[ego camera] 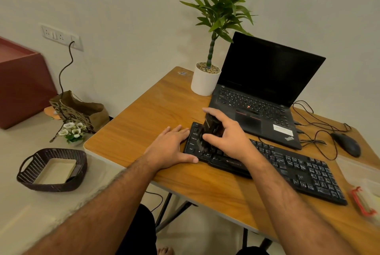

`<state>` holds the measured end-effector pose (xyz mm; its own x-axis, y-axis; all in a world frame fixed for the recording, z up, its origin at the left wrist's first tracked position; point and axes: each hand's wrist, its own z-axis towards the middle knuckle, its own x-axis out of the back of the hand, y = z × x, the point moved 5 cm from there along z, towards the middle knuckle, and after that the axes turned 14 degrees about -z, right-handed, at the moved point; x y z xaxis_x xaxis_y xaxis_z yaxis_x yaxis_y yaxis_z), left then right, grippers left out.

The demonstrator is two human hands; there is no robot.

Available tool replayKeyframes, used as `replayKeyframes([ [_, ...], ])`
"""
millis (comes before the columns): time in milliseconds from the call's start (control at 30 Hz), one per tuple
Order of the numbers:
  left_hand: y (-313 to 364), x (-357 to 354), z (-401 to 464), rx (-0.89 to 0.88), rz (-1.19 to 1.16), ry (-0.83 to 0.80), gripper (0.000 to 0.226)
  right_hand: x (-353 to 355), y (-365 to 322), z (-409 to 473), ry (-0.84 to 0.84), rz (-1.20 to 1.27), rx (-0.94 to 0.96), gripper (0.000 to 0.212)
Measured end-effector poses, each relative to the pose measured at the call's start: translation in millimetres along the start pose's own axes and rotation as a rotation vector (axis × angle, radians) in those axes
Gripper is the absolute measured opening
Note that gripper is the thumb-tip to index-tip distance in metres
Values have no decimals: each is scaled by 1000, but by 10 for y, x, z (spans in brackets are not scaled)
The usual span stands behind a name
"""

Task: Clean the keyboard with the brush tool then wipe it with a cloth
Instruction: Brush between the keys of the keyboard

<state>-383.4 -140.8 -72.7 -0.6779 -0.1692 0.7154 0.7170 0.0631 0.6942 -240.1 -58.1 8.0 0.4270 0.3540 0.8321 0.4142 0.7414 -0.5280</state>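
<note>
Brushing the left end of the black keyboard on the desk, brush tool gripped in right hand; left hand flat, fingers straight, steadying keyboard's edge against sliding.

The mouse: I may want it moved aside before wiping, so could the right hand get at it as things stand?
Probably not right away: the right hand grips the brush tool at the keyboard's far left. The mouse itself lies uncovered.
</note>
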Motion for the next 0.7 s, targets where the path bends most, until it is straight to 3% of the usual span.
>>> replayKeyframes([
  [100,8,3,-9,-2,5,6,107,-85,-98,-5,36,52,14,69],
  [233,6,1,3,-4,1,-4,107,-81,-78,-55,-97,59,39,65],
  [400,16,6,-12,9,3,6,107,48,25,58,88,55,-74,65],
  [567,58,6,-33,-8,-2,-19,113,-30,14,-41,20,202,-57,63],
  [700,62,-16,54,24,63,-88,126,50,57,-27,55,132,-59,64],
])
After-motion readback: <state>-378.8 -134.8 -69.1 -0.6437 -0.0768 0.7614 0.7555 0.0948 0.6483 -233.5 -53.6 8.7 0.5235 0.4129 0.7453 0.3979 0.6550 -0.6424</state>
